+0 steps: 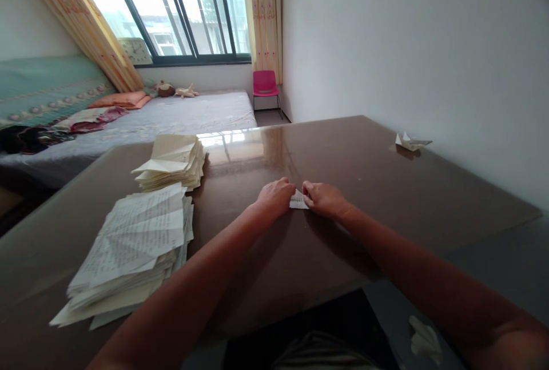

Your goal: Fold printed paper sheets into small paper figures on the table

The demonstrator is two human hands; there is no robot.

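A small folded piece of printed paper (297, 201) rests on the brown table between my two hands, its lower part showing as a pale triangle. My left hand (278, 194) has its fingers closed on the paper's left side. On the opposite side, my right hand (322, 197) pinches the right edge. The fingers cover much of the paper, so its full shape is hidden.
Left of my arm lie a stack of creased printed sheets (137, 230) and a stack of yellowish paper (174, 158). A folded paper boat (409, 142) sits by the wall on the brown table (334, 141). Beyond stand a bed (210, 108) and a pink chair (265, 84).
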